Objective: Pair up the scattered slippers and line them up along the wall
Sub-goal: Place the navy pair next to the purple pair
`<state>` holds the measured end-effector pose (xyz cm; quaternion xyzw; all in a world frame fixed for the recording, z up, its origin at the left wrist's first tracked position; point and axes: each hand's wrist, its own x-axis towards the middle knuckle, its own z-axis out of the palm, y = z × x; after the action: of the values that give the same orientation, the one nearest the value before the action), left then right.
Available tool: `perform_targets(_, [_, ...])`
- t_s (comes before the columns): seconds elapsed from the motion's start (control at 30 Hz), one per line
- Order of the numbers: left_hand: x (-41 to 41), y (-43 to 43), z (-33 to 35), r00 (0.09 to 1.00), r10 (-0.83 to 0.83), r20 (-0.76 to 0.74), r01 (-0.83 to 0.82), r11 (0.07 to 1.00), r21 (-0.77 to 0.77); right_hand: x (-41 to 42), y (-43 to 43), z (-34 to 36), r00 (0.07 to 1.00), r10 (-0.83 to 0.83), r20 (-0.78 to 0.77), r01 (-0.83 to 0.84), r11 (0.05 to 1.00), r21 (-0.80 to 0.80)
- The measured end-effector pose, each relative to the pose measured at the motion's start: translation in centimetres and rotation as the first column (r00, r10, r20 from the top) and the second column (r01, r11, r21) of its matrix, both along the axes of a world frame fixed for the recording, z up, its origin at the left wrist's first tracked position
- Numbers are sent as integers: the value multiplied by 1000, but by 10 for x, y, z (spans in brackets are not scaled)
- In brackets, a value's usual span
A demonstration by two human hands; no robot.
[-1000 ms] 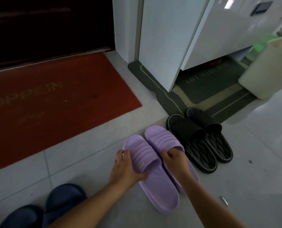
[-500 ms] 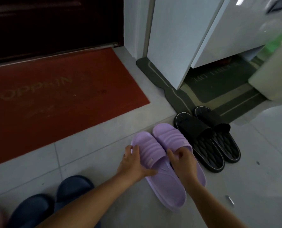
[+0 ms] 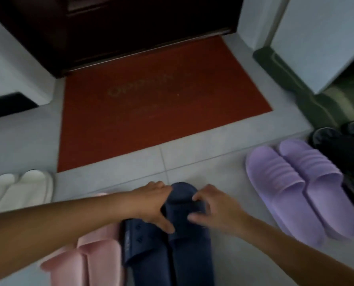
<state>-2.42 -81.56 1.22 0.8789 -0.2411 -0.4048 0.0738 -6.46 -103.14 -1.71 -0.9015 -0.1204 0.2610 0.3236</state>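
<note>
Navy slippers point(image 3: 188, 254) side by side at 6 o'clock, heels cut off by frame bottom. L hand point(image 3: 153, 205) curls round the left one, hiding its toe; R hand point(image 3: 215, 211) pinches the right one's strap. Pink pair point(image 3: 89, 261) at 7 and white pair point(image 3: 17, 190) at 9 are cropped. Purple pair point(image 3: 302, 188) at 3 partly hides the blurry black pair point(image 3: 337, 145). Red mat point(image 3: 161, 104) at 12

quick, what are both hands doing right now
left hand: grips the navy slipper beside the pink pair
right hand: grips the other navy slipper
</note>
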Motion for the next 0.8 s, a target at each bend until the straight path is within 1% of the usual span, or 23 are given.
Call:
perform_targets(0.03, [-9, 21, -3, 1000, -2, -16, 3, 998, 58, -5, 12, -4, 988, 148, -44, -152, 984, -90])
perform_targets(0.07, [-22, 38, -8, 999, 13, -43, -8, 994, 109, -7, 21, -9, 956, 287, -55, -293, 935, -200])
perform_targets(0.1, [-36, 52, -15, 996, 33, -83, -20, 988, 153, -8, 28, -12, 913, 406, -44, -400, 865, -303])
perform_targets(0.13, [-52, 60, -23, 992, 53, -113, -31, 983, 182, -8, 32, -14, 872, 489, -32, -463, 800, -381])
perform_targets(0.17, [-66, 65, -31, 993, 65, -101, -45, 981, 188, -6, 36, -14, 842, 538, -29, -495, 752, -435])
perform_targets(0.2, [-76, 66, -38, 997, 69, -47, -59, 982, 177, -5, 38, -14, 823, 567, -27, -511, 717, -474])
perform_targets(0.27, [-83, 65, -46, 993, 79, 86, -90, 987, 131, -2, 42, -14, 809, 588, -20, -512, 686, -517])
perform_targets(0.3, [-81, 62, -46, 989, 91, 118, -103, 990, 98, -1, 41, -13, 813, 582, -26, -508, 685, -522])
perform_targets(0.4, [-67, 48, -44, 981, 133, 143, -134, 991, -4, 7, 28, -5, 845, 532, -51, -480, 713, -512])
perform_targets(0.5, [-52, 17, -44, 976, 135, 172, -124, 990, -72, 19, -4, 2, 866, 500, -23, -435, 729, -529])
perform_targets(0.63, [-31, -29, -43, 970, 151, 192, -135, 987, -92, 33, -46, 9, 892, 452, -14, -380, 732, -565])
perform_targets(0.8, [-18, -54, -44, 971, 145, 192, -136, 989, -63, 45, -69, 7, 908, 419, -29, -361, 742, -565])
